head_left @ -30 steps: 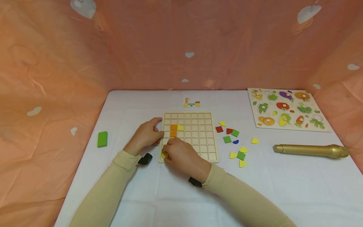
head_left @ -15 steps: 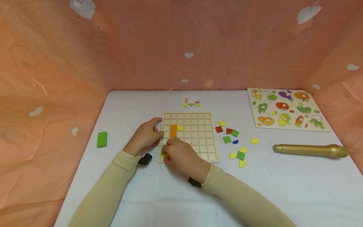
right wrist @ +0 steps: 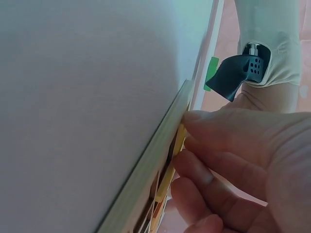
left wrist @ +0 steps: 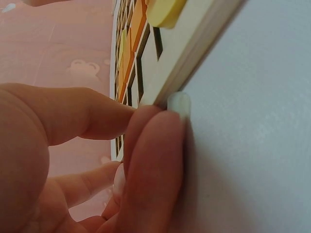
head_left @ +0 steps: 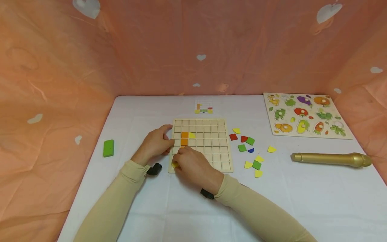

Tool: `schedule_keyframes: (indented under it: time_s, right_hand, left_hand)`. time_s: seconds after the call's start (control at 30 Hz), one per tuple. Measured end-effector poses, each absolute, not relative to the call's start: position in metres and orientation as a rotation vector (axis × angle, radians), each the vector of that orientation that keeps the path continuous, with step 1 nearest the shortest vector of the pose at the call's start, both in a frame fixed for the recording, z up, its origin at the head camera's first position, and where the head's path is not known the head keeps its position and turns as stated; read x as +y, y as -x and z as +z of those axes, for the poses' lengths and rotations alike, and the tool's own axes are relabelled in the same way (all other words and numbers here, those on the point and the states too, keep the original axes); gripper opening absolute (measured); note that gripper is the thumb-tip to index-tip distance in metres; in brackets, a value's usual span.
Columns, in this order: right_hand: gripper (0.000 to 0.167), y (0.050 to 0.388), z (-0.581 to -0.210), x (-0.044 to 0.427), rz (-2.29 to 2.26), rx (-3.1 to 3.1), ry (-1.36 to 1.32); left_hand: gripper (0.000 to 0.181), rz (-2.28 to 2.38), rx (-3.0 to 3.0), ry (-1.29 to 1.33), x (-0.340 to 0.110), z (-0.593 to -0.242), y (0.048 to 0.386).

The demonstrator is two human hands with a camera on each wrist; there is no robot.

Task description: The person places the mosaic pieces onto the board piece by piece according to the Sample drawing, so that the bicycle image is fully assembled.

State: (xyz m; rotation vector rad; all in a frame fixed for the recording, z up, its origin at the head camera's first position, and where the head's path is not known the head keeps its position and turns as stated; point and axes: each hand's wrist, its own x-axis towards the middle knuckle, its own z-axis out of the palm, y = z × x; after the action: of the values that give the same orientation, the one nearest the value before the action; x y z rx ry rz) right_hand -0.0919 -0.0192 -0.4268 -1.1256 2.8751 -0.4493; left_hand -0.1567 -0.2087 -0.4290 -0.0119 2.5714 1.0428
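The square wooden grid board point(head_left: 211, 136) lies on the white table. My left hand point(head_left: 155, 143) holds its left edge; in the left wrist view the thumb and fingers point(left wrist: 155, 145) pinch the rim. At the near left corner, my right hand point(head_left: 195, 166) pinches a yellow tile point(head_left: 175, 165) against the board, and its thumb and fingertips show on it in the right wrist view. The tile's full outline is hidden. Two orange tiles point(head_left: 184, 135) sit in one column of the grid, with a yellow quarter-circle tile point(head_left: 192, 135) beside the upper one. The right hand covers several cells.
Loose red, green, blue and yellow tiles point(head_left: 242, 148) lie right of the board. A small pattern card point(head_left: 204, 106) is behind it. A green block point(head_left: 109, 148) lies at left. At right are a vegetable puzzle board point(head_left: 308, 116) and a golden rod point(head_left: 329, 159).
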Motion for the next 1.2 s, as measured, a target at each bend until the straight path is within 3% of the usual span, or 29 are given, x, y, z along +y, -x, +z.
schedule_keyframes:
  time_s: [0.7, 1.2]
  right_hand:
    - [0.011, 0.096, -0.42, -0.004, -0.56, 2.856, 1.1]
    - [0.014, 0.087, -0.417, 0.133, -0.55, 3.027, 0.794]
  left_hand:
    - [0.069, 1.068, 2.55, 0.004, -0.204, -0.429, 0.159]
    - [0.07, 1.062, 2.524, 0.077, -0.206, -0.427, 0.156]
